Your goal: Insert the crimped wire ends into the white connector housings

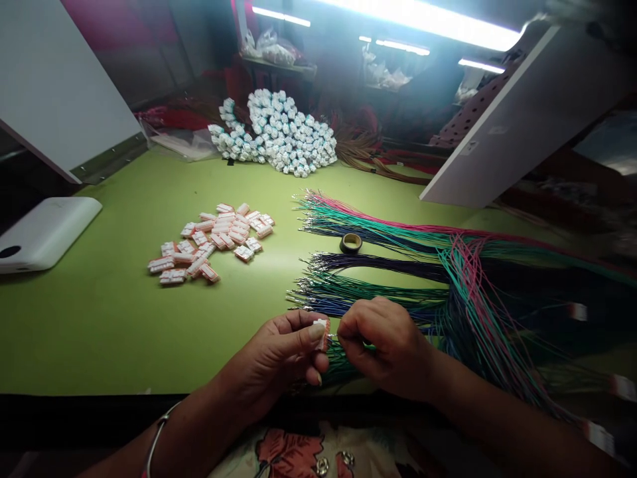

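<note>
A small white-and-orange connector housing (322, 333) is pinched between the thumb and fingers of my left hand (293, 342). Close to its right side, my right hand (383, 342) pinches a thin wire whose metal terminal (332, 336) points at the housing's orange face. Whether the terminal tip has entered the housing I cannot tell. Most of that wire is hidden behind my right fingers. Beyond my hands lie bundles of blue wires (323, 305), green wires (348, 284) and dark purple wires (378, 260), their metal-tipped ends facing left.
Loose connector housings (223, 229) are heaped at centre left. A black tape roll (351, 243) sits between wire bundles, below pink and green wires (368, 216). Farther back is a pile of white connectors (293, 133). A white device (47, 232) lies left; a white panel (497, 126) slants at right.
</note>
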### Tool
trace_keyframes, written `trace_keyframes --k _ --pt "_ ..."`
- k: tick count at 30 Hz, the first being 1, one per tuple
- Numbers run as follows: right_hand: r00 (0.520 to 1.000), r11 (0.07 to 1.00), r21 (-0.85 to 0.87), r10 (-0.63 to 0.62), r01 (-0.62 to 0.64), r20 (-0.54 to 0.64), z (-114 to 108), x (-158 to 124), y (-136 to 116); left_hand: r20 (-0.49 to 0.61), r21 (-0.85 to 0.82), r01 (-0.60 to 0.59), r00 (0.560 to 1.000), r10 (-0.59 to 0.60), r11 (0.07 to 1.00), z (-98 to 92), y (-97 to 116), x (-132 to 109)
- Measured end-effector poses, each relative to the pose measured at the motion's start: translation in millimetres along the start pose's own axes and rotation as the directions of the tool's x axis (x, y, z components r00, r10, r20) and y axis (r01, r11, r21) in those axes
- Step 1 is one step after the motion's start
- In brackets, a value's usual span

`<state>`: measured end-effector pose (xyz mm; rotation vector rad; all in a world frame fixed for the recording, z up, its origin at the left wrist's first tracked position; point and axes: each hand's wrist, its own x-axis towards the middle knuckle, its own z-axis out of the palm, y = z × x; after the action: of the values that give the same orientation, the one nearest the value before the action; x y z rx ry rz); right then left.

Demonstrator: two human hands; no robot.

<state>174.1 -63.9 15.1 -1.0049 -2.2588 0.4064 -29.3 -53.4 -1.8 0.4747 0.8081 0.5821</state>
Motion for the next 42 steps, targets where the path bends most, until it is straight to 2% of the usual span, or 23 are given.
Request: trace_keyframes --k 5,9,13,17,25,31,42 --pt "0.999 1.0 0.011 -0.028 0.028 -0.041 -5 1 -3 -0.02 0.055 0.002 1.0 0.0 0.998 14.2 10 -3" --pt "0.995 0.999 0.015 -0.032 0.033 -0.092 -8 -1 -2 0.033 0.096 -0.043 0.999 0.04 0.994 28.0 16 -1" --pt "0.992 0.992 0.125 0.045 -0.03 -0.118 -14 -3 2 0.048 0.128 -0.066 0.997 0.061 0.99 34.6 17 5" --pt "0.982 0.96 0.246 0.163 -0.135 -0.096 -19 -4 5 0.041 0.129 -0.098 0.995 0.093 0.987 35.1 18 10" --pt "0.983 0.961 0.247 0.155 -0.128 -0.095 -11 -7 5 0.01 0.133 -0.077 0.997 0.077 0.988 35.1 16 18" --pt "0.956 0.921 0.312 0.276 -0.234 -0.101 -13 -4 6 0.008 0.148 -0.137 0.99 0.138 0.979 34.3 17 20" --pt "0.934 0.9 0.315 0.345 -0.302 -0.093 -6 -2 8 0.002 0.142 -0.141 0.99 0.142 0.98 28.5 18 23"
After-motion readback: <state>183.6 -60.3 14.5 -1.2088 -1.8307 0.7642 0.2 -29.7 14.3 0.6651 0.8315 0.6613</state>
